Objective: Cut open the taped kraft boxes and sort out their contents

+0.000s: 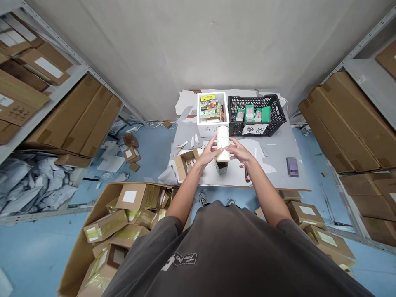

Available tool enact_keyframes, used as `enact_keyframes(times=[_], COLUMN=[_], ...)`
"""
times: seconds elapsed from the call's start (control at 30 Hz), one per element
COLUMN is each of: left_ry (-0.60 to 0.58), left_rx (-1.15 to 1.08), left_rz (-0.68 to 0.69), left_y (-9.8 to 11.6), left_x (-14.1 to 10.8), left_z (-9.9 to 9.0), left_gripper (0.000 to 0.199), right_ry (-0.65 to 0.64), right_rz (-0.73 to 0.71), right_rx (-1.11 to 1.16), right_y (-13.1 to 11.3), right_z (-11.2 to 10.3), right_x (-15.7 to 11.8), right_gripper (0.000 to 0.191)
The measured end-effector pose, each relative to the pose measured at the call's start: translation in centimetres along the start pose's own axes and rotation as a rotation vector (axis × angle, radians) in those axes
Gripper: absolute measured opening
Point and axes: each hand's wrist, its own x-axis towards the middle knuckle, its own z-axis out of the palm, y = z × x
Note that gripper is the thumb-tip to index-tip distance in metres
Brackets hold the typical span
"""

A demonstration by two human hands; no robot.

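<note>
Between my two hands is a white cylindrical bottle point(223, 142) with small dark lettering down its side, held above the table. My left hand point(208, 154) has its fingers curled on the bottle's left side; my right hand point(240, 152) grips it from the right. Just below the bottle stands a small green box point(222, 168) with its top open, partly covered by the bottle. To the left of it lies an open brown cardboard box point(180, 167). A red and black tool point(247, 175), perhaps a cutter, rests near the table's front edge.
At the back of the table point(278, 165) stand a white foam box point(213, 130) with small packages and a black crate point(257, 128) with green boxes. A blurred phone-like object point(292, 167) lies right. A large carton point(74, 247) full of parcels is left; shelves flank both sides.
</note>
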Motion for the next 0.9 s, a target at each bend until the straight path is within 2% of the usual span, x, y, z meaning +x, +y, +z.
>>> enact_keyframes(times=[0.2,0.3,0.43,0.5,0.57,0.67,0.8,0.9], left_ry=[0.019,0.05,0.027,0.018,0.017,0.01,-0.066,-0.094], left_rx=[-0.076,-0.171,-0.213,-0.218,-0.219,-0.173,-0.048,0.055], left_rz=[-0.074,-0.22,-0.399,-0.412,-0.412,-0.331,-0.015,0.106], left_y=[0.2,0.8,1.8,2.0,2.0,1.6,0.7,-0.2], left_x=[-0.1,0.2,1.3,1.6,1.7,1.4,0.7,0.6], left_z=[-0.1,-0.1,0.0,0.0,0.0,-0.3,-0.7,-0.8], left_gripper=[0.107,0.098,0.078,0.072,0.074,0.093,0.12,0.122], right_ry=[0.003,0.028,0.017,0.011,0.003,-0.012,-0.086,-0.147], right_rz=[0.034,0.11,0.208,0.219,0.214,0.163,-0.065,-0.184], right_rx=[0.053,0.123,0.165,0.175,0.172,0.124,0.021,-0.044], right_y=[0.0,-0.5,-1.1,-1.2,-1.1,-0.6,0.4,1.1], right_z=[-0.1,0.0,0.3,0.3,0.0,-0.8,-1.7,-1.8], right_x=[0.0,0.4,1.3,1.7,1.9,1.9,1.7,1.7], right_gripper=[0.082,0.066,0.047,0.046,0.047,0.059,0.099,0.099])
